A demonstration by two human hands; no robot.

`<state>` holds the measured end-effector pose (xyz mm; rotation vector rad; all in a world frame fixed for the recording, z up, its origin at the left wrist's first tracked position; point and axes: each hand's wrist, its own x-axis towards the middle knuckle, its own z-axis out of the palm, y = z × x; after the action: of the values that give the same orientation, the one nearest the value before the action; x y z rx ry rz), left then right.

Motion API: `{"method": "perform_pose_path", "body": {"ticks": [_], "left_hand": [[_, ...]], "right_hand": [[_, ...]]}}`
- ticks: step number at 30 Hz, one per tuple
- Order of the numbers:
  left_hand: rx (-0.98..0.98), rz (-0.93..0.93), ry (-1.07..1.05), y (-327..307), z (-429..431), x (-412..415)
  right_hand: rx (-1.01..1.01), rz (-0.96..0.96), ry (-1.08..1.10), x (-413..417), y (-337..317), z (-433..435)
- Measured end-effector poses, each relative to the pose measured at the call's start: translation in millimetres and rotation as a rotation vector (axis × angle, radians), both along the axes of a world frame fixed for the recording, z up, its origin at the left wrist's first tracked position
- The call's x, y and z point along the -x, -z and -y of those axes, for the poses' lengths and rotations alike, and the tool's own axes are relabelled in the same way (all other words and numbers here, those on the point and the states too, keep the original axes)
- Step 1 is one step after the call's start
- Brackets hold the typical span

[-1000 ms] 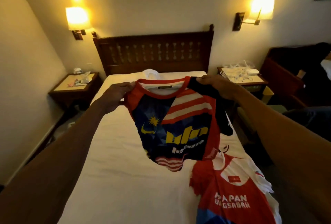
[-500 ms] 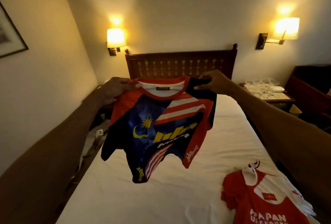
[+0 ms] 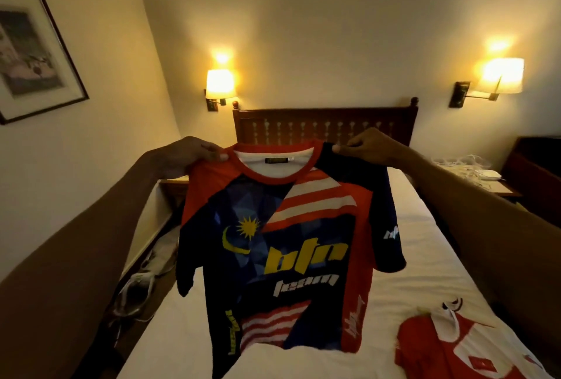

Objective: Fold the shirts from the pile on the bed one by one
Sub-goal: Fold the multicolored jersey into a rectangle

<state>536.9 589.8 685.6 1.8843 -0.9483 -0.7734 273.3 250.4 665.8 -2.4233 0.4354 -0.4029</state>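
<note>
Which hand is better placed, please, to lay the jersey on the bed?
Probably the left hand: both pinch the jersey by its shoulders, but the red shirt lies on the right hand side.

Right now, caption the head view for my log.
Left hand and right hand pinch the shoulders of a navy-and-red jersey, held above the white bed where a red-and-white shirt lies.

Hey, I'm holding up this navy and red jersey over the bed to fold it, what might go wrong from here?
1. Your left hand and right hand only pinch the navy and red printed jersey at its shoulders; one pinch slipping would likely drop it crooked.
2. It hangs toward the left edge of the white-sheeted bed, so a sleeve might trail off when laid down.
3. Swinging it right could rumple the red and white shirt lying there.
</note>
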Motion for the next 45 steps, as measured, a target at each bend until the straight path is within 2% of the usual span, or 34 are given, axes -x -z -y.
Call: {"method": "perform_pose_path", "body": {"ticks": [3,7,10,13,16,19,23,27,33,41,45], "left_hand": [[0.025,0.000,-0.044,5.9,-3.8,-0.4],[0.007,0.365,-0.232,9.8,4.4,14.6],[0.005,0.399,-0.310,9.9,12.1,25.3],[-0.039,0.327,-0.267,12.7,11.8,31.7],[0.004,0.203,-0.278,27.0,0.6,36.8],[0.115,0.098,-0.378,58.2,-10.8,49.7],[0.219,-0.139,-0.565,112.4,-39.5,64.0],[0.284,-0.240,-0.772,151.6,-76.3,60.5],[0.363,-0.185,-1.002,165.1,-146.1,12.5],[0.465,-0.030,-1.240,130.2,-245.7,-85.0],[0.503,0.022,-1.281,106.5,-280.4,-103.1]], "right_hand": [[-0.090,-0.026,0.018,7.2,-3.8,4.9],[-0.083,0.053,-0.034,15.1,-11.7,9.5],[-0.086,0.111,-0.034,11.9,-1.2,22.6],[-0.110,0.150,0.071,9.0,14.8,36.0],[-0.021,0.149,0.105,12.1,29.2,38.0],[0.049,0.116,0.106,10.6,47.3,35.0],[0.082,0.035,0.076,-8.1,81.4,17.4],[0.084,0.010,0.031,-56.4,112.5,-18.6],[0.020,-0.001,-0.073,-161.5,133.8,-95.6],[-0.120,-0.007,-0.188,-328.9,118.2,-201.4],[-0.102,0.014,-0.254,-407.3,122.9,-214.3]]}}
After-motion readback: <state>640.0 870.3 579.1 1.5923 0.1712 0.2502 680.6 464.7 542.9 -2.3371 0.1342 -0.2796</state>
